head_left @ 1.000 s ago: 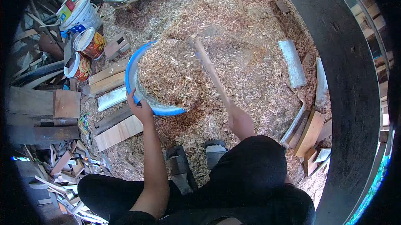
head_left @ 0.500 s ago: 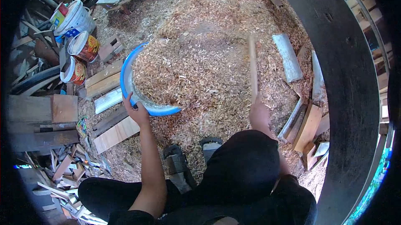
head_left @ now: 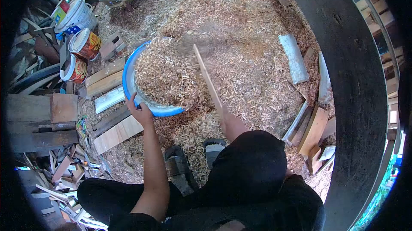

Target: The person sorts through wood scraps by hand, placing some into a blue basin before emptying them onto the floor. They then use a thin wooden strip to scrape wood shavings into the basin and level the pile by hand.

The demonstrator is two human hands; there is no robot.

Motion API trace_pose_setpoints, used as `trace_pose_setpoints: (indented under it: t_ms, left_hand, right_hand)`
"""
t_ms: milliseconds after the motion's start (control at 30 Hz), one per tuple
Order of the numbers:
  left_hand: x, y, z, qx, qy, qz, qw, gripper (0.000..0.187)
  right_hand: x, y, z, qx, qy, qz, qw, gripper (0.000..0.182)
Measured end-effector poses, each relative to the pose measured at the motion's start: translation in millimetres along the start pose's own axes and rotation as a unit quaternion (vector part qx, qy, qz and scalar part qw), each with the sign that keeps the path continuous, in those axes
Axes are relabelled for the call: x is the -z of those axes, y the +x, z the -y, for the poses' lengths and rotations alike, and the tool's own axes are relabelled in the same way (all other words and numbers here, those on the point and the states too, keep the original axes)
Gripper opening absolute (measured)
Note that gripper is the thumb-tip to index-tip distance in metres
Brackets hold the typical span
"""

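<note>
A blue-rimmed basin [head_left: 162, 113] lies low among the wood shavings [head_left: 253, 76], with a heap of shavings [head_left: 165, 74] filling it and spilling over its right side. My left hand [head_left: 140, 110] grips the basin's near-left rim, thumb and fingers around the edge. In my right hand [head_left: 233, 124] is a thin wooden board [head_left: 208, 81], held at its lower end, slanting up and left beside the heap. The board's upper end is close to the basin's right side.
Buckets [head_left: 88, 43] stand at the upper left near stacked planks [head_left: 105, 81]. Wood offcuts [head_left: 68, 173] are piled at the lower left. A dark beam [head_left: 358, 81] runs down the right, beside a metal-coloured strip [head_left: 294, 58]. Sandalled feet [head_left: 180, 166] are below.
My right hand has swept the board leftward from the right side to near the basin, and the board now tilts left. My left hand stays on the rim.
</note>
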State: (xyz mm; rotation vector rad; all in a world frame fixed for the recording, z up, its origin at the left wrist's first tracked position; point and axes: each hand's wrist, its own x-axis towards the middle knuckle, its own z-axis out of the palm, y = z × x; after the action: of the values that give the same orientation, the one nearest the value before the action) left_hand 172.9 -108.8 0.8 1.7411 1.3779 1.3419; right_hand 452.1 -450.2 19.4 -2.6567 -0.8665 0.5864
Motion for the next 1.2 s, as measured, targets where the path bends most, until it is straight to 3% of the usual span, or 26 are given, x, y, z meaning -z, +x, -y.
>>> trace_pose_setpoints:
  t_ms: [367, 433, 467, 567, 600, 700, 733, 833, 867, 967, 1133, 1200]
  left_hand:
    - [0, 0, -3, -0.003, -0.018, -0.006, 1.0, 0.056]
    - [-1, -4, -1, 0.003, -0.027, -0.002, 1.0, 0.056]
    - [0, -4, 2, -0.008, -0.009, -0.003, 1.0, 0.055]
    - [-2, -6, 10, -0.023, 0.032, -0.003, 0.999, 0.055]
    - [-3, -7, 10, -0.008, 0.011, 0.004, 1.0, 0.055]
    - [-2, -7, 16, -0.011, 0.027, 0.025, 0.999, 0.057]
    - [-1, -9, 19, -0.027, 0.064, 0.033, 0.997, 0.058]
    - [-2, -18, 39, -0.044, 0.123, 0.05, 0.99, 0.06]
    - [-2, -22, 49, -0.044, 0.15, 0.053, 0.986, 0.061]
    - [-4, -33, 61, -0.03, 0.165, 0.08, 0.983, 0.063]
    - [-14, -37, 55, 0.02, 0.204, 0.073, 0.976, 0.057]
    - [-20, -37, 38, 0.03, 0.241, 0.07, 0.968, 0.056]
  right_hand:
    - [35, 1, -14, 0.012, 0.035, -0.041, 0.998, 0.083]
    - [43, 12, -35, -0.056, -0.038, -0.041, 0.997, 0.09]
    - [46, 19, -39, -0.098, -0.072, 0.004, 0.993, 0.09]
    - [28, 32, -48, -0.093, -0.076, -0.025, 0.992, 0.089]
    - [18, 34, -52, -0.043, -0.055, -0.107, 0.992, 0.081]
    - [8, 45, -52, -0.063, -0.033, -0.139, 0.988, 0.068]
    - [13, 51, -48, -0.115, -0.027, -0.082, 0.99, 0.052]
    - [30, 55, -40, -0.14, 0.014, -0.028, 0.99, 0.043]
    - [21, 58, -48, -0.114, -0.007, -0.065, 0.991, 0.037]
    - [20, 59, -43, -0.104, -0.026, -0.083, 0.991, 0.041]
    - [35, 61, -47, -0.137, -0.014, -0.011, 0.99, 0.048]
    - [39, 53, -47, -0.144, -0.031, -0.096, 0.984, 0.043]
